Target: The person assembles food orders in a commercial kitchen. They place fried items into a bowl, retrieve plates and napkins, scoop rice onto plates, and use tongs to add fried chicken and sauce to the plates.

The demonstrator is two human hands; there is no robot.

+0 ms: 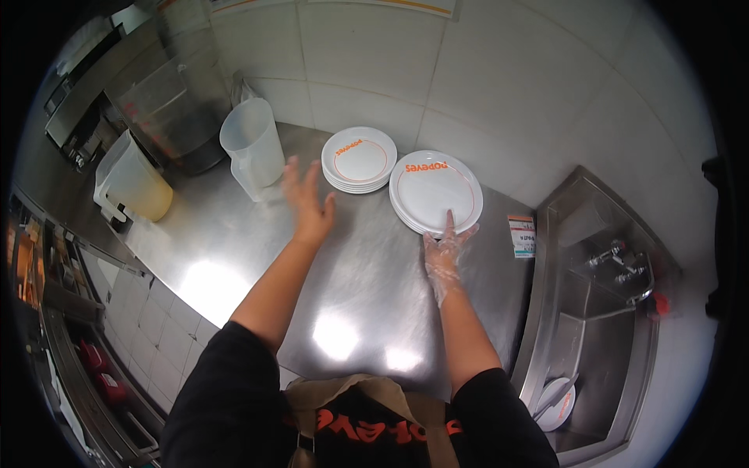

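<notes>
Two stacks of round white plates stand side by side against the wall on a steel counter [343,288]. The left stack of plates [360,162] is smaller across; the right stack of plates [437,191] is larger. My right hand [447,253], in a clear plastic glove, is at the near rim of the larger stack. Its index finger stretches over the top plate and the other fingers spread along the edge. My left hand [309,204] is bare and slightly blurred, fingers apart, empty, between the smaller stack and a translucent pitcher [253,144].
Farther left are another pitcher [140,183] with yellowish contents and a large clear container [175,101]. At right, a steel sink [608,374] with a tap [624,265] holds a white plate [556,405]. A printed label [523,236] lies by the sink's edge.
</notes>
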